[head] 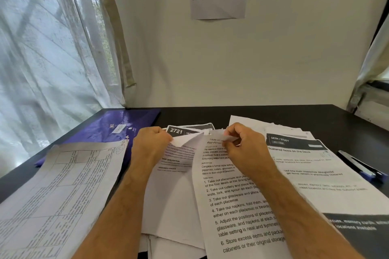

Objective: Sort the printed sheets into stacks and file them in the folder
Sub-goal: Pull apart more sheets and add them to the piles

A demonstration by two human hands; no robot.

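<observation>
A heap of printed sheets [235, 206] is spread over the dark table [263, 114], and the purple folder [113, 126] is lying flat at the far left, apart from the hands. A corner of white paper is pinched by the left hand [151, 145], with its fingers curled tight around it. The top edge of the numbered list sheet [231, 216] is pinched by the right hand [244, 149], between thumb and fingertips. A staple seems to be sitting at that top edge, so the pages may be joined there. Paper like this is thin, light and floppy, and it can be torn or creased if it is pulled hard. It is best held at a corner or an edge and lifted slowly. A table sheet [54, 195] is lying to the left, half on the folder. A pen [357, 166] is resting at the right.
</observation>
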